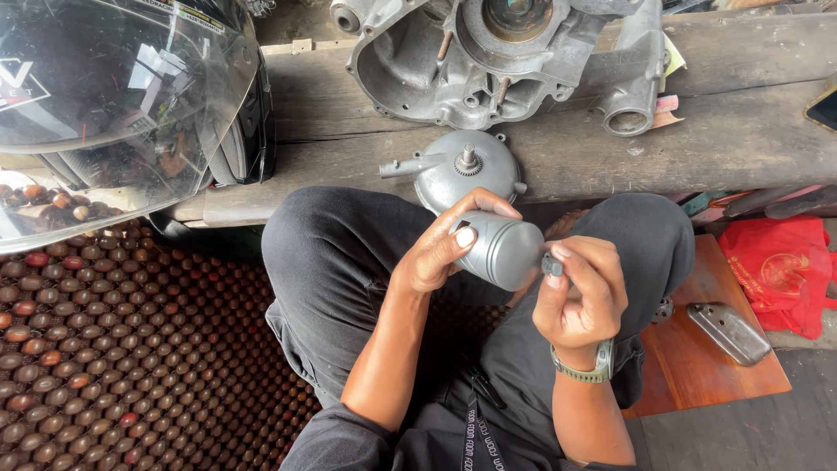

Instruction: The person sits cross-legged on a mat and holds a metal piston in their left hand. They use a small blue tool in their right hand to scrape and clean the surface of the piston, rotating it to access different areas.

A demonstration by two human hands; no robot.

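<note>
Workshop floor, seated view down over dark trousers; a weathered plank tabletop (750,131) runs across the far side.

Nearest: a mat of brown wooden beads (131,349) at near left, a red-brown board (697,366) at near right carrying a small grey metal cover (729,331), and a red plastic bag (785,270) further right.

Mid, over the lap: the left hand (440,249) wraps a grey metal cylinder (501,249), fingers over the top, thumb on the near face, grip closed around it. The right hand (580,296), wristwatch (586,366) on the wrist, pinches a small dark fitting (553,264) at the cylinder's right end; grip closed on it.

Judgement: the work goes best with the cylinder held steady in the left hand and the fitting kept square to the end face, turned with fingertips only.

Farther: a round grey cover with a side spout (458,170) sits on the tabletop's near edge, just beyond the hands. Beyond it lies an engine casing (488,61). Far left, a helmet with a clear visor (113,96).
</note>
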